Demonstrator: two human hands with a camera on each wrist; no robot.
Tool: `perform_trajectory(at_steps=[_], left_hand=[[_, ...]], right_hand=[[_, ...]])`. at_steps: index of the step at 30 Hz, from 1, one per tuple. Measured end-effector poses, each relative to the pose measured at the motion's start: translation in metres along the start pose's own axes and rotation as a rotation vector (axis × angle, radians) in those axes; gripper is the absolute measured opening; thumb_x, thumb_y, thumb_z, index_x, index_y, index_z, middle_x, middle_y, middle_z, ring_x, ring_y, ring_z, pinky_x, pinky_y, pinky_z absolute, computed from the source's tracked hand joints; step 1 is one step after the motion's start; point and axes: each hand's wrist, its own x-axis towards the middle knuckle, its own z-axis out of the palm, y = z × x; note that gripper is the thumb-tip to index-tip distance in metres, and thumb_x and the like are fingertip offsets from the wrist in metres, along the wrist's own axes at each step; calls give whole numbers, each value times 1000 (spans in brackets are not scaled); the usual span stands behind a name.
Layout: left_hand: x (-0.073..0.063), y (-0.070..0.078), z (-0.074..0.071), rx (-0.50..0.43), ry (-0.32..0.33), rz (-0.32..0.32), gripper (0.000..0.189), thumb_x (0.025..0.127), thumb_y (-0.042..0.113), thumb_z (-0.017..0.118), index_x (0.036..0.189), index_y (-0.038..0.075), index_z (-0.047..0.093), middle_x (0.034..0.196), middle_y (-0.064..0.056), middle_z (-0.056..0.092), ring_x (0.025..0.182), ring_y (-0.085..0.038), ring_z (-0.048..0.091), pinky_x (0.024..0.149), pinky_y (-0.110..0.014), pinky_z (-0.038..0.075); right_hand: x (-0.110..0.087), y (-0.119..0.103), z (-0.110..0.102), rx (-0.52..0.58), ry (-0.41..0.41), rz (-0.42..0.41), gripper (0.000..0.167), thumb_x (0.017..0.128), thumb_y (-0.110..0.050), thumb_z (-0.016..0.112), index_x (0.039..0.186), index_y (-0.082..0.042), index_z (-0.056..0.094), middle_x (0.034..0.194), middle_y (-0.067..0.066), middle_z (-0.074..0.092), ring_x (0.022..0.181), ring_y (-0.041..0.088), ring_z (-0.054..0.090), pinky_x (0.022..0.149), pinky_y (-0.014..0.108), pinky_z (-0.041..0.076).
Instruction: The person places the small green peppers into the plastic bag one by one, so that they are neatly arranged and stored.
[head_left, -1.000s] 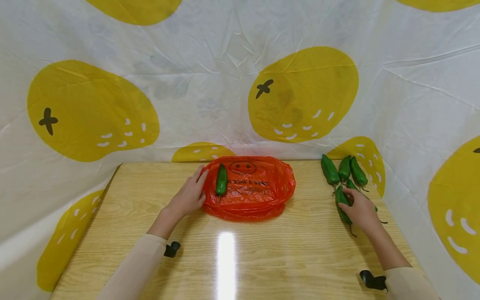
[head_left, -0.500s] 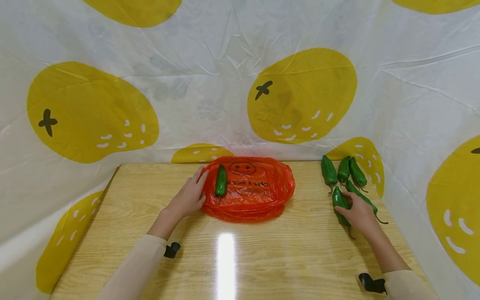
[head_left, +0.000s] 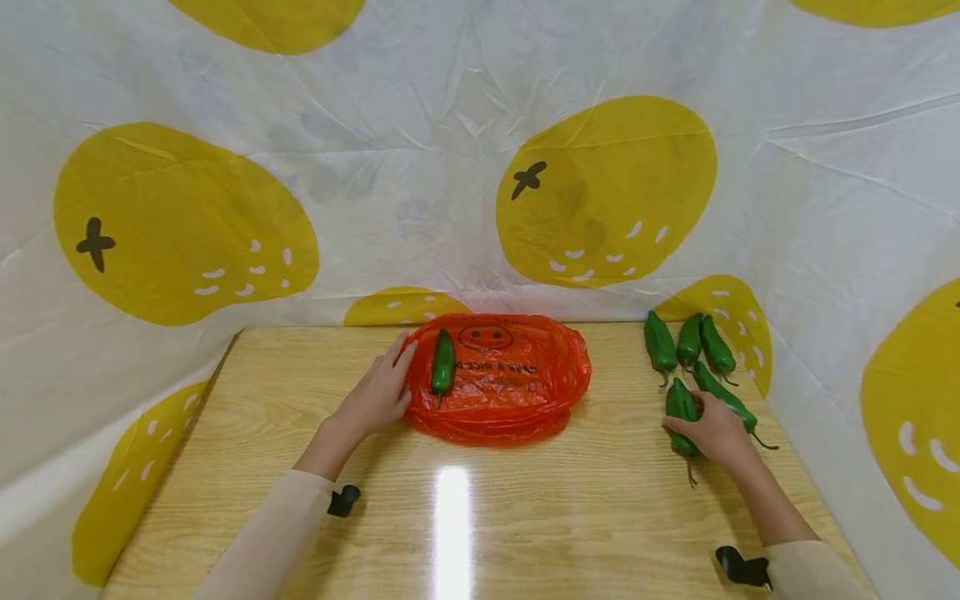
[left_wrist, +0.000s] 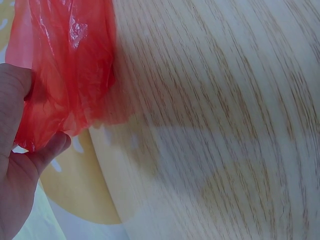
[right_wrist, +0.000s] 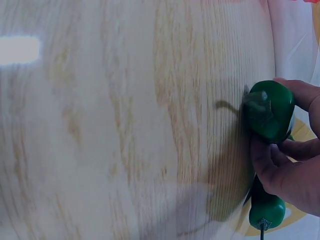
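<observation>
A red plastic bag (head_left: 502, 392) with a printed pig face lies spread with its mouth rolled open. One green pepper (head_left: 443, 363) rests inside its left part. My left hand (head_left: 375, 393) holds the bag's left edge; in the left wrist view the thumb and fingers are around the thin red film. On the right, my right hand (head_left: 718, 429) grips another green pepper (right_wrist: 272, 112) by its sides, its stem pointing toward me. Directly beside that hand lies a longer green pepper (head_left: 726, 395), partly covered by the fingers.
Three more green peppers, among them the leftmost one (head_left: 661, 343), lie at the back right corner of the wooden table (head_left: 570, 500). A white cloth with yellow fruit prints (head_left: 420, 192) encloses the table at the back and sides.
The pepper in my right hand has shifted slightly toward me, away from the back peppers, and its stem has swung left. My left hand and the bag stay still.
</observation>
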Motion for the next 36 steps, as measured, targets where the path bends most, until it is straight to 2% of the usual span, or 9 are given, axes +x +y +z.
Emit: perform_trajectory(at_steps=[5,12,20,27,32,36], left_hand=[[0,1,-1,-2,6,-5,76,92,7,64,159,-5,30,168,-27,21,127,-50,54,111,-57,46],[0,1,0,-4,-15,-13,76,92,7,65,159,-5,30,168,-28,20,130,-50,53,112,-57,45],[0,2,0,-5,-6,-7,77,91,7,65,159,-5,29,168,-28,20,129,-51,53,111,-57,45],[1,0,1,-12,-8,-11,77,91,7,64,159,-5,29,168,-28,19,131,-51,52,112,-57,44],[2,0,0,-19,-25,-23,76,93,7,63,160,-3,28,170,-26,17,134,-50,50,114,-57,43],[2,0,-1,-23,-19,-16,76,92,7,63,160,-4,29,170,-26,15,134,-51,50,115,-57,42]], right_hand=[[-1,1,0,19,-1,21,103,97,-52,64,150,25,22,144,49,36,129,63,43,100,69,45],[-3,6,4,96,6,50,101,100,-52,61,152,23,18,145,48,36,130,62,42,101,66,46],[-6,9,1,200,16,29,98,103,-47,57,153,22,9,141,45,36,127,59,44,95,63,49],[-6,12,-4,248,4,22,99,105,-50,52,156,18,1,147,50,31,133,63,37,102,68,45],[-6,12,-6,297,-11,-12,95,107,-44,49,157,16,-5,148,49,32,133,61,41,101,65,47],[-5,11,-9,310,-26,-4,94,108,-43,46,158,13,-10,151,50,24,137,63,35,103,68,44]])
